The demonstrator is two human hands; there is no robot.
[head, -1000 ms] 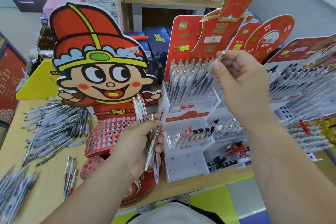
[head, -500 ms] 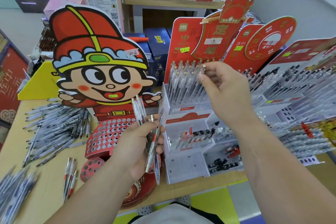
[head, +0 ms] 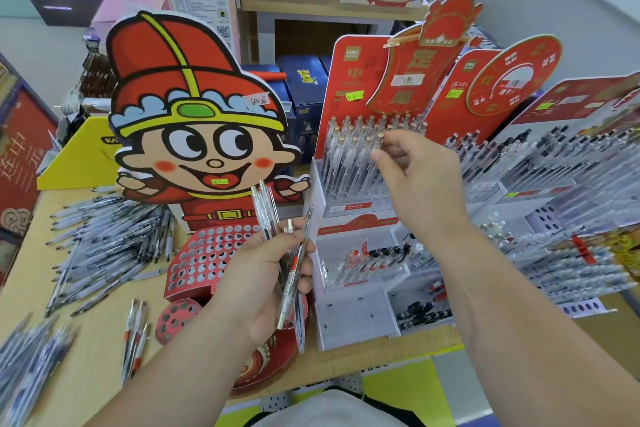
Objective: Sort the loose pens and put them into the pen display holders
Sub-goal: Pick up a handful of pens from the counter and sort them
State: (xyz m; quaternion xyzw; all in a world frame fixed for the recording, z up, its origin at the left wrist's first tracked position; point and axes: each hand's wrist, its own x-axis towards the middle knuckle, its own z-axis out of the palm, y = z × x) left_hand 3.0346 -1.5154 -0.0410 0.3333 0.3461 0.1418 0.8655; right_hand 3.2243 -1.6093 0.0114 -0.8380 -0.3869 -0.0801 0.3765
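Observation:
My left hand [head: 263, 284] grips a small bunch of clear pens [head: 266, 210] in front of the red cartoon holder with round holes [head: 214, 250]. One of them, with a red band, slants down past my palm. My right hand [head: 415, 180] is at the top tier of the white and red pen display holder [head: 349, 210]. Its thumb and forefinger pinch the gold tip of a clear pen [head: 380, 138] standing among the row of like pens [head: 346, 156]. The lower tiers hold a few red and black capped pens [head: 377, 258].
A large pile of loose pens [head: 110, 246] lies on the wooden table at the left, with another blurred heap [head: 27, 367] at the near left corner and three pens [head: 133, 333] beside the cartoon holder. More filled pen displays [head: 554, 163] stand to the right.
My right hand has come down from beside the red backboard, bringing one clear pen into the top tier's row. My left hand has kept its bunch in place.

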